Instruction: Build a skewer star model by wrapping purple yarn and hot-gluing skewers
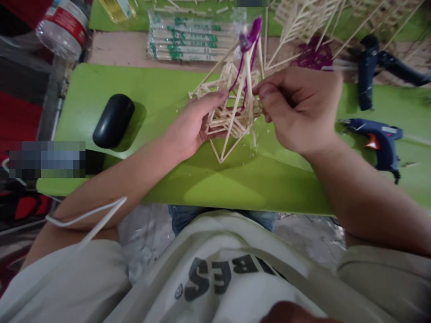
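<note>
A basket-like frame (pixel 232 121) built from thin wooden sticks stands at the middle of the green table. Its long sticks rise to a peak wrapped in purple yarn (pixel 249 37), and strands of that yarn hang down inside. My left hand (pixel 198 119) grips the frame's left side, thumb on top and fingers underneath. On the right, my right hand (pixel 296 110) is closed in a pinch against the upright sticks. Whatever lies between its fingertips is too small to make out.
A blue glue gun (pixel 377 134) lies at right, with a dark one (pixel 368 72) behind it. A black mouse-shaped case (pixel 113 121) sits at left. Packaged chopsticks (pixel 188 38), a purple yarn pile (pixel 314 54), more stick frames (pixel 303 22) and a plastic bottle (pixel 63 29) are at the back.
</note>
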The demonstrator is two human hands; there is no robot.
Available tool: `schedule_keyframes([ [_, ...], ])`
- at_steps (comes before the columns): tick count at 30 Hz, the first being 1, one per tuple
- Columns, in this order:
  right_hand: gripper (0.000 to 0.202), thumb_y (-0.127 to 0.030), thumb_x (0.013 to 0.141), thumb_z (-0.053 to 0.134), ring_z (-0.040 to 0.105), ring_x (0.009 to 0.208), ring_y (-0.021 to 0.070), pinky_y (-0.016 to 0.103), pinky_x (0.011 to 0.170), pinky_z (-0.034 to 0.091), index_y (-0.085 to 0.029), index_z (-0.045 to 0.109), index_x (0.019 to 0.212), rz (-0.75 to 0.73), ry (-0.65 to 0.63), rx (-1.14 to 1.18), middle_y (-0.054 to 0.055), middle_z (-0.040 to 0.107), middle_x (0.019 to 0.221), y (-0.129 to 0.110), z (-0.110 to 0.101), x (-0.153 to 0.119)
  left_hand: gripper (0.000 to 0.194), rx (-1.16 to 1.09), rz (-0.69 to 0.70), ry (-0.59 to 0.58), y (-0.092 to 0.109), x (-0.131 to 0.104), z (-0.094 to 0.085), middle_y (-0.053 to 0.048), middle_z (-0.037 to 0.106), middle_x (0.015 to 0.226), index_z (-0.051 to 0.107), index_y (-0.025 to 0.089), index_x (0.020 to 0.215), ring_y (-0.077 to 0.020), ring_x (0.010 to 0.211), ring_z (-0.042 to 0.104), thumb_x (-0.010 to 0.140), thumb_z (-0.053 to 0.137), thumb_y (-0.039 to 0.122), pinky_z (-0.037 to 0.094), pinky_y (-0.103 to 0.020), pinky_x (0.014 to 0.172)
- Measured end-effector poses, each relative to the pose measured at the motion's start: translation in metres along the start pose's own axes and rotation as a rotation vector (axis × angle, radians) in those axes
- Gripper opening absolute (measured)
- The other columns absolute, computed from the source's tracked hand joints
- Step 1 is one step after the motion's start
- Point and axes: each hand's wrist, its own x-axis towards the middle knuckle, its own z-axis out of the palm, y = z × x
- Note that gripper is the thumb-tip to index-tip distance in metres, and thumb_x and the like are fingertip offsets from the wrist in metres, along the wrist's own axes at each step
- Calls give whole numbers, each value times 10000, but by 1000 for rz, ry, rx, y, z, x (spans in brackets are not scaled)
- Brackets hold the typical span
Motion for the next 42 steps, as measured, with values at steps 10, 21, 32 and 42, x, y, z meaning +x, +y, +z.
schedule_keyframes([
  [10,334,-552,1145,687,584,637,162,355,613,418,-294,899,1126,-55,-60,-79,17,794,838,-2,-7,-5,286,12,11,-5,2,-1,1,-38,866,950,824,141,1132,-216,926,915,1208,611,315,800,-353,833],
  [21,377,-663,1117,735,680,781,273,480,797,577,-334,913,1063,57,-94,-53,110,826,929,-4,-9,-7,307,25,21,-5,2,-5,4,-65,893,1039,844,178,1088,-201,882,887,1190,695,426,763,-307,786],
  [32,265,-546,1130,703,751,846,304,507,751,564,-382,909,1157,-36,-114,29,104,875,1035,-5,-10,-6,181,-36,-14,-12,-1,-8,-3,-47,901,1039,868,154,1140,-188,909,889,1075,850,322,765,-310,786],
  [42,190,-470,1034,806,688,780,280,475,673,505,-393,928,1158,-52,-120,-72,100,803,951,6,-12,-9,125,-60,-10,21,1,-5,3,-38,866,986,843,145,1066,-157,863,861,1095,750,225,774,-292,817],
])
